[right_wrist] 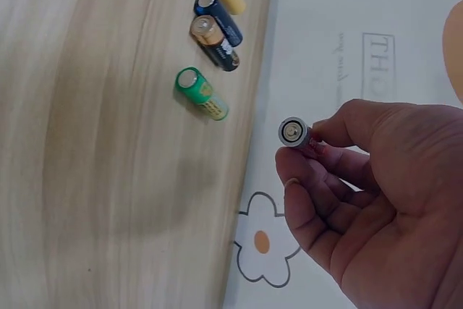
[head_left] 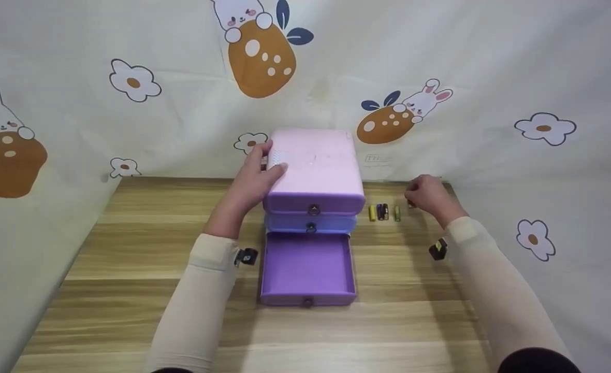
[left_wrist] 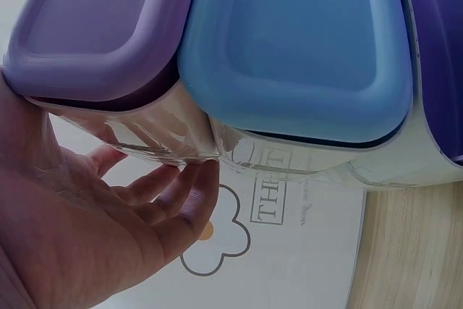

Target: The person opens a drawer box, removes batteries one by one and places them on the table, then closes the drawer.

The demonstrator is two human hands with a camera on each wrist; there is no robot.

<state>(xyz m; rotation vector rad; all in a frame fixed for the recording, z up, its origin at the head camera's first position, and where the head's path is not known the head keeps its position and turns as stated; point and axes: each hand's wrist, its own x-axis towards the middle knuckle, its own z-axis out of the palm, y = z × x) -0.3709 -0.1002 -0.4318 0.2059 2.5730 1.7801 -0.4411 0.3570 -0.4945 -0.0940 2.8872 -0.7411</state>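
My right hand (head_left: 430, 196) pinches a small battery (right_wrist: 292, 132) between thumb and fingers, its round end facing the right wrist camera. It hovers near the table's back edge, right of several standing or lying batteries. A small drawer cabinet (head_left: 313, 158) with a pink top stands mid-table. My left hand (head_left: 253, 178) grips its upper left side, thumb on the top and bent fingertips against the side wall. The upper purple drawer (left_wrist: 101, 27) and the blue drawer (left_wrist: 296, 41) are closed. The bottom purple drawer (head_left: 308, 299) is pulled out, its inside bare.
Beside the cabinet's right side are a yellow battery (head_left: 372, 213), a dark blue battery (right_wrist: 218, 18), a black and copper battery (right_wrist: 215, 43) and a green battery (head_left: 397, 213). A patterned cloth (head_left: 181, 114) hangs behind the wooden table (head_left: 145, 248).
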